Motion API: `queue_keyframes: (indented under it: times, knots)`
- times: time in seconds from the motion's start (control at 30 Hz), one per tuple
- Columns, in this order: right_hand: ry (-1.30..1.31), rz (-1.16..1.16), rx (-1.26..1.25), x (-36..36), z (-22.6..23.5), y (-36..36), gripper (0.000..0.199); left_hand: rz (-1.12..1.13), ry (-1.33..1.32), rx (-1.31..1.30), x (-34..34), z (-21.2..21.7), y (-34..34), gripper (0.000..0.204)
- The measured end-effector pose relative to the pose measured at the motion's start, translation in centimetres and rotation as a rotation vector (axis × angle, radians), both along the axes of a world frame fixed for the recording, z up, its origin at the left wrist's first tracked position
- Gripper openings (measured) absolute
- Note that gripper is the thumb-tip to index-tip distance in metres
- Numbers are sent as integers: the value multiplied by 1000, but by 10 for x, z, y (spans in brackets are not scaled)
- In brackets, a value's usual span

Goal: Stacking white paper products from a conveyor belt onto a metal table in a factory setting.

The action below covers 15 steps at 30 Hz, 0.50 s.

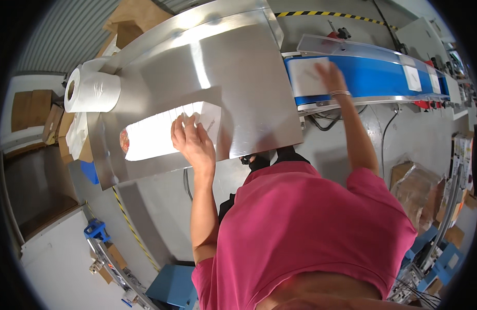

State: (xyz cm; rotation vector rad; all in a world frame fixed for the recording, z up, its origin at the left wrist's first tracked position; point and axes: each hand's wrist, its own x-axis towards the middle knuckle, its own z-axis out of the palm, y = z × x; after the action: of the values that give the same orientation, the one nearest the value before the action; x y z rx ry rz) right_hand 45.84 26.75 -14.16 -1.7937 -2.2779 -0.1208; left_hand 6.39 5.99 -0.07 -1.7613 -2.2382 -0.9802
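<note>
Stack of white flat bags [163, 135] lies on the steel table [238, 77], long axis running left to right, slightly tilted upward toward the right end. A reddish round patch shows at its left end; thin dark lines near the top right suggest separate sheets fanned out. Your left hand [193, 142] rests on the right part of the stack, fingers [180, 125] spread and curled over the upper edge, palm down. Grip reads as a loose pinch or press on the top sheet; whether a sheet is actually lifted cannot be told. Most of the stack extends leftward from that hand, away from the belt.

Your right hand [330, 76] is stretched out well apart, palm down and open, flat on a single white bag [308, 75] that lies on the blue conveyor belt [373, 77]. Two further white pieces sit farther along the belt to the right. The left hand is plainly nearer the stack; the right is the only one at the belt.

Outward: a roll of white paper [91, 90] stands at the table's left corner, touching its edge. Brown cardboard lies beyond the table's far side. Yellow-black tape marks the grey floor below the table. Blue fixtures sit near the lower edge.
</note>
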Motion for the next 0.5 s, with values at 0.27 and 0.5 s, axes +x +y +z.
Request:
queue_keyframes:
  times: [0.27,0.5]
  knots:
    - [620,405,-65,-94,87,-23,54,-18,-51,-25,-1,8,-4,28]
    - [749,963,-706,-248,107,-57,55,-103,40,-83,5,15,-1,31]
